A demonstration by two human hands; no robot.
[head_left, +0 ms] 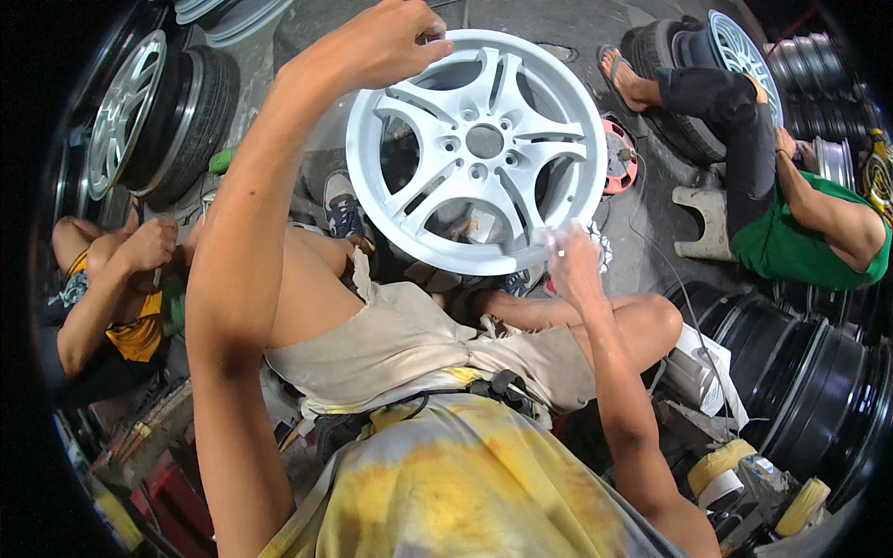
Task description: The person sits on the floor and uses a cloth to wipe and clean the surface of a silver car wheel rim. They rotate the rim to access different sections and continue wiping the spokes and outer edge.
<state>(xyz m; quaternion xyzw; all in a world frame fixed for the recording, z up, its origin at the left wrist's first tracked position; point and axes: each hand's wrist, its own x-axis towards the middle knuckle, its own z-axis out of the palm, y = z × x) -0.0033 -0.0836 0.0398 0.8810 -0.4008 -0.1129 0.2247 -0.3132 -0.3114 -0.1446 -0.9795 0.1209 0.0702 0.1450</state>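
A white-grey alloy wheel rim (430, 149) with paired spokes and no tyre leans face up in front of my knees. My left hand (395, 42) is at its far left edge, with the fingers curled and the thumb against the lip. At the near right edge, my right hand (577, 260) has its fingers bent in against the rim. It is smeared by motion, and a whitish patch shows at the fingertips. Whether that is a thin pad or dust I cannot tell. A beige cloth (372, 349) covers my lap.
At the right, a person in a green top (819, 228) sits by another wheel (739, 56). Another person's hand (149, 244) shows at the left, below a tyre (200, 121). A red disc-shaped thing (621, 158), a cable (646, 237) and stacked dark rims (800, 372) lie rightward.
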